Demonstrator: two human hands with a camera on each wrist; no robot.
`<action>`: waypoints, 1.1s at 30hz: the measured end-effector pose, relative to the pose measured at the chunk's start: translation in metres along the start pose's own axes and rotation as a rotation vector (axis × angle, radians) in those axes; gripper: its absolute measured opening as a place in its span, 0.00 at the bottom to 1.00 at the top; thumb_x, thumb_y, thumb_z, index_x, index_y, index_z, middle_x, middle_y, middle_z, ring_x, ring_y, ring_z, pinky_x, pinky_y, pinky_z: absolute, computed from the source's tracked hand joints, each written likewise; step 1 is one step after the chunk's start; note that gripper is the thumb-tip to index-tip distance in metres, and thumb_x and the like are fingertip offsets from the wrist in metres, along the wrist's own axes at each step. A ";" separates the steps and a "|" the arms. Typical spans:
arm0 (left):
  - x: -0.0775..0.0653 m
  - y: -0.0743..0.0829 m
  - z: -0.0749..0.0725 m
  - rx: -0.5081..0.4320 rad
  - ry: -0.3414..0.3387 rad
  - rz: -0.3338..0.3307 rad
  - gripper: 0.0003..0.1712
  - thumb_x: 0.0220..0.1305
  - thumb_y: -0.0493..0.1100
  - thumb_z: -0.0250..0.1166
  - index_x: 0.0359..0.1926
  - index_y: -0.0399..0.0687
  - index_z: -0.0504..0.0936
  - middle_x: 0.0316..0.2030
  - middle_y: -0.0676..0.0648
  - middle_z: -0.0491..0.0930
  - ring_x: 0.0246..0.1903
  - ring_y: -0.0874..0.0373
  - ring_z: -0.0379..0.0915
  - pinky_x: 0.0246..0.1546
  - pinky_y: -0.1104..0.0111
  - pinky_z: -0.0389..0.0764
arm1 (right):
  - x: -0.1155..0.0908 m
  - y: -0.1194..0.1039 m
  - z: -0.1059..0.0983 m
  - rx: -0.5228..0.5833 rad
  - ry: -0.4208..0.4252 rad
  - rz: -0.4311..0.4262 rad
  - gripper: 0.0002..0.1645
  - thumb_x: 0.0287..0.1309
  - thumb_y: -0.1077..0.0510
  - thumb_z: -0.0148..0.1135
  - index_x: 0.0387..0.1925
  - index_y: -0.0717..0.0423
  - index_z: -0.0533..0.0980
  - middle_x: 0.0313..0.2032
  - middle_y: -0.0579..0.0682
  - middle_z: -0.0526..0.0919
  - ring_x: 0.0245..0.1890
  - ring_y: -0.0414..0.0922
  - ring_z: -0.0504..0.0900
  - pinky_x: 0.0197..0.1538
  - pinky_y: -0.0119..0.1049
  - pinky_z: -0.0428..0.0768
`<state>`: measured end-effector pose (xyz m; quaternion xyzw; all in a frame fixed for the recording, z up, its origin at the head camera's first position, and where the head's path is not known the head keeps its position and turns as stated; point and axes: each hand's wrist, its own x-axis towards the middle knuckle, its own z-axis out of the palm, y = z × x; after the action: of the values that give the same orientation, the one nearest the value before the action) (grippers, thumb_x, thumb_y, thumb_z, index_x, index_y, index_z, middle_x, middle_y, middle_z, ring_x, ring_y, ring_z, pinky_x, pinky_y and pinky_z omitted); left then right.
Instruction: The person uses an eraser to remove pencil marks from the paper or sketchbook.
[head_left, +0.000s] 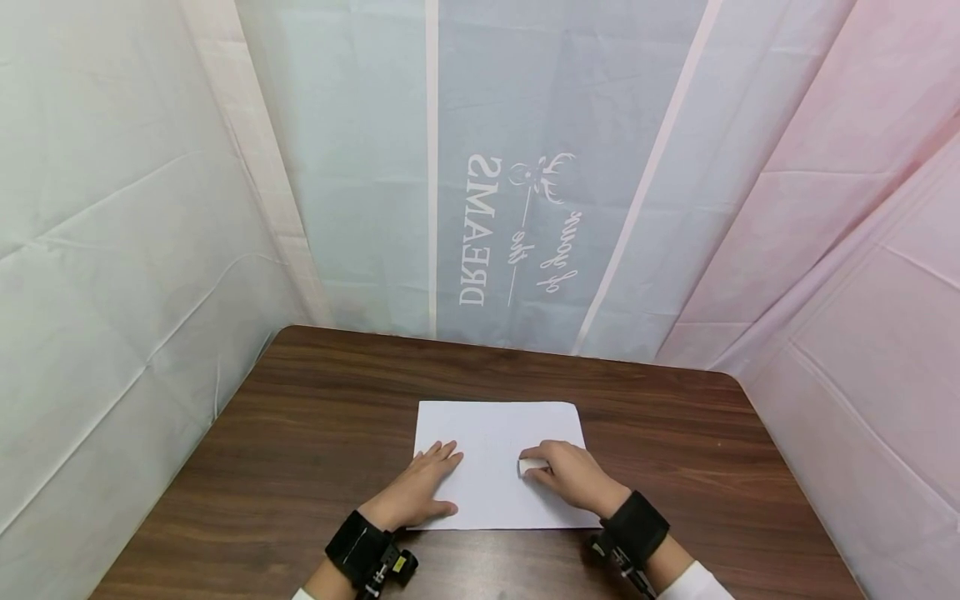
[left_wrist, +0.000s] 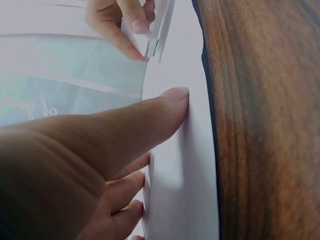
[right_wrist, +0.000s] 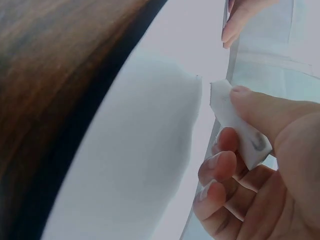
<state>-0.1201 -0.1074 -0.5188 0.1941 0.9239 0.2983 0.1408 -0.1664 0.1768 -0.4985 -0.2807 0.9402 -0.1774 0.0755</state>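
A white sheet of paper point(head_left: 491, 425) lies on the wooden table. My left hand point(head_left: 418, 492) rests on its left part with the fingers spread and the thumb apart, near the front edge. Over the right half, my right hand point(head_left: 576, 478) pinches a white eraser point(head_left: 531, 465) between thumb and fingers. In the right wrist view the eraser point(right_wrist: 235, 117) appears as a small block with a grey smudge near one end, its other end down at the paper. Faint specks show on the paper point(left_wrist: 187, 145) in the left wrist view.
The dark brown table point(head_left: 315, 433) reaches out on all sides of the paper. Behind it hangs a printed curtain point(head_left: 375, 167) with mirrored lettering. Pale cloth walls point(head_left: 112, 250) stand at left and right. Each wrist wears a black strap point(head_left: 636, 527) with a camera.
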 end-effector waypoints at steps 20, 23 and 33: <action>0.000 0.001 -0.003 0.004 -0.008 0.011 0.45 0.55 0.45 0.77 0.70 0.36 0.70 0.75 0.33 0.61 0.76 0.34 0.53 0.75 0.39 0.58 | 0.052 -0.024 0.006 0.008 0.045 -0.019 0.16 0.66 0.54 0.66 0.53 0.51 0.85 0.45 0.50 0.89 0.45 0.47 0.87 0.44 0.44 0.86; 0.000 0.001 -0.002 0.008 -0.009 0.008 0.45 0.55 0.46 0.77 0.71 0.36 0.70 0.75 0.34 0.61 0.76 0.34 0.53 0.74 0.40 0.58 | 0.060 -0.028 0.006 -0.004 0.036 -0.021 0.16 0.66 0.54 0.66 0.53 0.51 0.85 0.45 0.50 0.89 0.47 0.47 0.87 0.46 0.44 0.86; 0.000 0.001 -0.003 -0.006 -0.007 0.011 0.45 0.55 0.45 0.77 0.71 0.36 0.69 0.75 0.34 0.61 0.76 0.34 0.53 0.75 0.40 0.58 | 0.077 -0.032 0.011 -0.009 0.000 -0.040 0.16 0.66 0.53 0.66 0.53 0.52 0.85 0.49 0.51 0.89 0.51 0.49 0.87 0.49 0.46 0.86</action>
<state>-0.1213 -0.1083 -0.5155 0.1999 0.9213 0.3012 0.1432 -0.2121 0.1058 -0.4994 -0.2999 0.9352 -0.1744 0.0707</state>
